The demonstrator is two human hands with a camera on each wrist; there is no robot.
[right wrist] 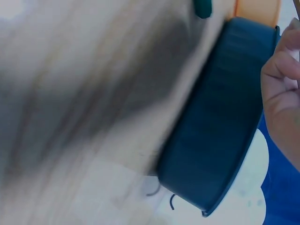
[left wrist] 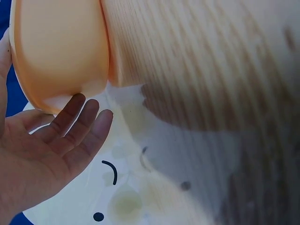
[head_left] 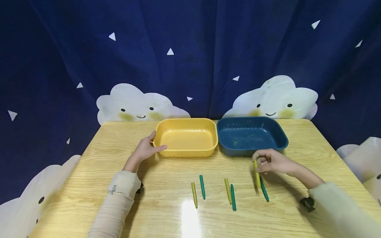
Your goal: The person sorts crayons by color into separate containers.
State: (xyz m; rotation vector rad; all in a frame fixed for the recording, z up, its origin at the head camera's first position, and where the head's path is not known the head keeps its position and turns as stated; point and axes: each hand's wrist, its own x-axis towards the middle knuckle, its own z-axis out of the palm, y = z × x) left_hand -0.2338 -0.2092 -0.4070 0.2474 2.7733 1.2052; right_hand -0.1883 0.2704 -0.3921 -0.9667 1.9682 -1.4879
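In the head view my right hand pinches a yellow crayon near its upper end, just in front of the blue basin. The crayon points down, its lower part overlapping a green crayon on the table. My left hand rests at the left end of the yellow basin, thumb over the front rim. The left wrist view shows the left hand's fingers loosely extended and spread beside that basin's end. At the right wrist view's edge, the right hand is partly cut off.
On the wooden table lie a yellow crayon and a green crayon, with another yellow crayon and green crayon to their right. Both basins stand side by side at the back, before a dark blue curtain.
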